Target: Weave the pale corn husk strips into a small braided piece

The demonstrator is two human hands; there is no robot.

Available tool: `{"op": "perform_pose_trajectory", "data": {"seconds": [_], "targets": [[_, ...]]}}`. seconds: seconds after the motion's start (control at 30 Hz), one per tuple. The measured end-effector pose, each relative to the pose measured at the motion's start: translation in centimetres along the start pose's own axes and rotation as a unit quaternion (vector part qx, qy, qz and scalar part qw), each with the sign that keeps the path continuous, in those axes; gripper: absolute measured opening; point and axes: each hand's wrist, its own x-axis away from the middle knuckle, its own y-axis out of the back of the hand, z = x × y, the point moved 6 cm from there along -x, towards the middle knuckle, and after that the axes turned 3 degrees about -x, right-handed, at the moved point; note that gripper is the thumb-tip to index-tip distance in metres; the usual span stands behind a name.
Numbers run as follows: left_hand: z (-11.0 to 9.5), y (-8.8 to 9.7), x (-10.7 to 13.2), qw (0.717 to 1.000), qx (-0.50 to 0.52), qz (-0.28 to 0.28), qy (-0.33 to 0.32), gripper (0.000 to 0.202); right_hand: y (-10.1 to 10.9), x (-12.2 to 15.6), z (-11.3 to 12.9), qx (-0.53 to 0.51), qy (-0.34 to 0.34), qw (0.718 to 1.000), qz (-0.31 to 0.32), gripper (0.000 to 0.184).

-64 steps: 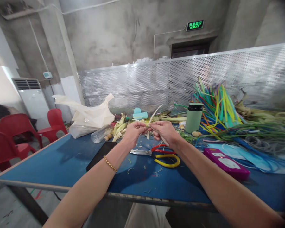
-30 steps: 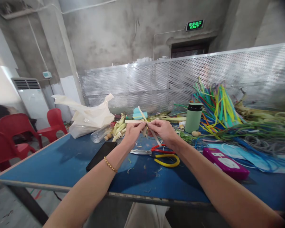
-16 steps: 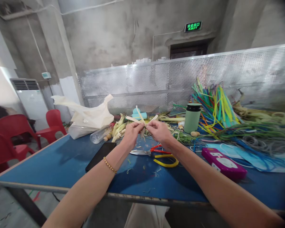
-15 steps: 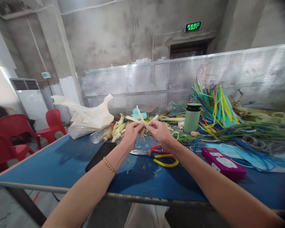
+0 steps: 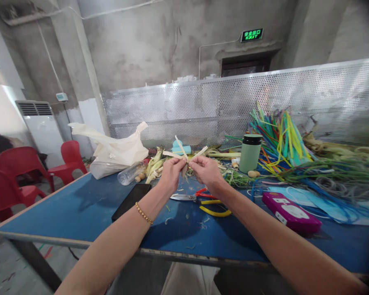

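Note:
Both my hands are raised above a blue table [image 5: 80, 209], pinching pale husk strips [image 5: 182, 150] crossed between them. My left hand [image 5: 171, 170] is closed on the strips from the left; a gold bead bracelet circles that wrist. My right hand [image 5: 205, 169] is closed on them from the right, fingertips almost touching the left hand's. Strip ends stick out up and to both sides. Below the hands lie scissors [image 5: 184, 197] with red and yellow handles [image 5: 217, 207].
A black phone [image 5: 130, 198] lies left of the scissors. Farther back are a white plastic bag [image 5: 117, 149], a clear bottle [image 5: 129, 173], corn husks [image 5: 153, 166], a green jar [image 5: 250, 153], coloured strips [image 5: 279, 139], a magenta box [image 5: 290, 212]. Red chairs [image 5: 21, 172] stand left.
The strips went from one long piece held between the hands to several crossed pieces fanning out. My hands drew closer together and stayed at the same spot.

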Motion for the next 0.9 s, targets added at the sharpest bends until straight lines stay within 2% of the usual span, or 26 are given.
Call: {"op": "perform_pose_trajectory", "data": {"seconds": [0.17, 0.27, 0.4, 0.53, 0.67, 0.9], "targets": [[-0.3, -0.4, -0.1, 0.999, -0.018, 0.038, -0.014, 0.027, 0.6, -0.2, -0.3, 0.010, -0.022, 0.999, -0.027, 0.021], [-0.5, -0.7, 0.0, 0.997, -0.038, 0.062, -0.013, 0.025, 0.8, -0.3, -0.2, 0.025, -0.018, 0.999, -0.023, 0.017], [-0.5, -0.6, 0.0, 0.998, -0.023, 0.058, -0.002, 0.024, 0.9, -0.3, 0.1, 0.070, -0.008, 0.998, 0.004, 0.017], [-0.3, -0.5, 0.1, 0.999, -0.025, 0.038, 0.000, 0.025, 1.2, -0.6, 0.2, 0.120, 0.011, 0.993, -0.007, 0.016], [-0.1, -0.5, 0.0, 0.999, 0.017, 0.031, -0.001, 0.024, 0.9, -0.7, 0.2, 0.095, 0.027, 0.995, -0.018, 0.015], [0.1, -0.5, -0.2, 0.997, 0.067, 0.033, 0.016, 0.023, 0.3, -0.1, 0.0, 0.026, -0.006, 1.000, 0.002, 0.018]]}}
